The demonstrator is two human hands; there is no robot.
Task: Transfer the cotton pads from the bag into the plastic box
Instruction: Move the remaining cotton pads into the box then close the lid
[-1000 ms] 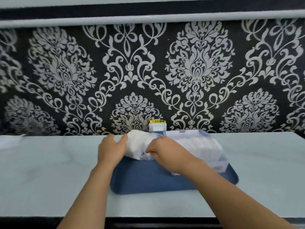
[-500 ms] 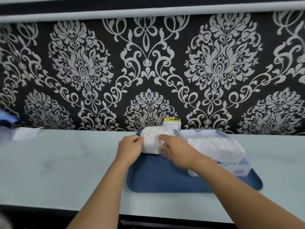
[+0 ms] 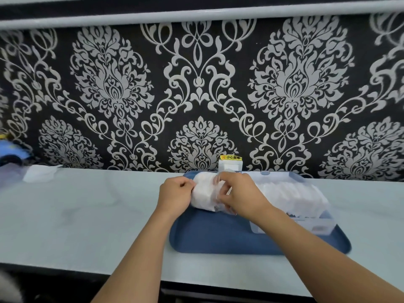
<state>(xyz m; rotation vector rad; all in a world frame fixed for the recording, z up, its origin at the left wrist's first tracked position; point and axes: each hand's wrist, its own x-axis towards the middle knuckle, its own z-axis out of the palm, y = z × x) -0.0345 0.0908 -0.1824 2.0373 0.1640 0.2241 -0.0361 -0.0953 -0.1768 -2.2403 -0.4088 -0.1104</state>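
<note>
A clear plastic bag of white cotton pads [image 3: 204, 194] lies on its side on the blue tray [image 3: 218, 239]. My left hand [image 3: 175, 194] grips the bag's left end with curled fingers. My right hand [image 3: 239, 193] pinches the crinkled plastic on the bag's right side. To the right, on the same tray, stands the clear plastic box [image 3: 323, 224], with a row of white cotton pads [image 3: 290, 193] inside. My right forearm crosses in front of the box's near left corner.
The tray sits on a pale counter [image 3: 87, 215] against a black damask wall. A white socket with a yellow label [image 3: 230, 164] is behind the bag. A white sheet [image 3: 40, 172] and a blue object [image 3: 11, 153] lie far left.
The view has shifted, so the tray now sits further right. Both hands stay on the bag; my right hand has moved up onto its top right and pinches the plastic.
</note>
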